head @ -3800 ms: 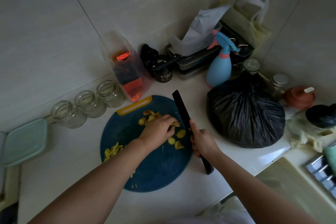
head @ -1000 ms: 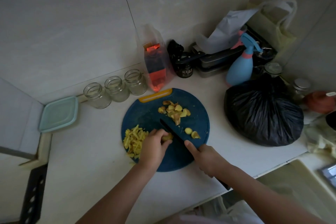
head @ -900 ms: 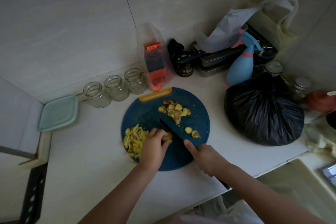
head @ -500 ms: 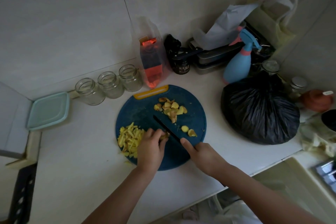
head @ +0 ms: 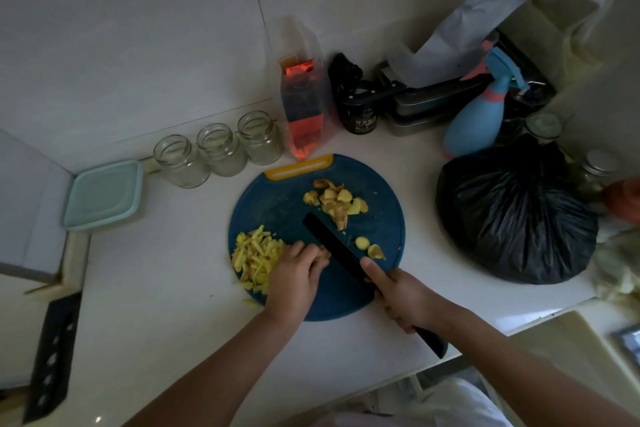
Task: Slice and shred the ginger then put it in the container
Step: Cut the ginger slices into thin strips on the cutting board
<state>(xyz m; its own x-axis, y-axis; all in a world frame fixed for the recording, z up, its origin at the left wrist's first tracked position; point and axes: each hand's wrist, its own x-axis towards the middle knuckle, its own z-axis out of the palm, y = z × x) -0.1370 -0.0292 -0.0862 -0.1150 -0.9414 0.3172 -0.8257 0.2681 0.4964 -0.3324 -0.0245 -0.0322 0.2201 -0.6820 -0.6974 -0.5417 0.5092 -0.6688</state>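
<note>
**Ginger Pinned Against a Black Blade on a Round Blue Board**

A white worktop [head: 166, 295] is seen from above, set into a tiled corner. On its right side a knotted black plastic bag [head: 516, 211] is seated, just beside the right edge of the round blue cutting board [head: 277, 204], which is laid in the middle with its yellow handle slot turned to the far side. At the far left, well apart from the board, a square pale-teal container [head: 104, 194] is placed at the worktop's edge; whether anything is inside cannot be told.

A blue spray bottle [head: 478, 125] is stood behind the bag. A red pouch [head: 304, 107] in clear wrapping is propped against the wall beyond the board. Three empty glass jars [head: 221, 149] are lined up between the pouch and the container.

A black knife [head: 332, 246] is laid diagonally across the board, tip to the far left. Its handle is clasped by the right hand [head: 405, 298], with the forefinger stretched along the spine. The left hand [head: 294, 281] is set knuckles up on the board's near left, its fingers curled over a ginger piece [head: 325, 252] that is pressed against the left face of the blade and is mostly hidden.

A heap of shredded ginger [head: 256, 253] is gathered at the board's left edge, touching the left hand. Ginger chunks and peel [head: 334, 201] are piled on the far side, beyond the knife tip. Two ginger slices [head: 369, 246] are left just to the right of the blade.
</note>
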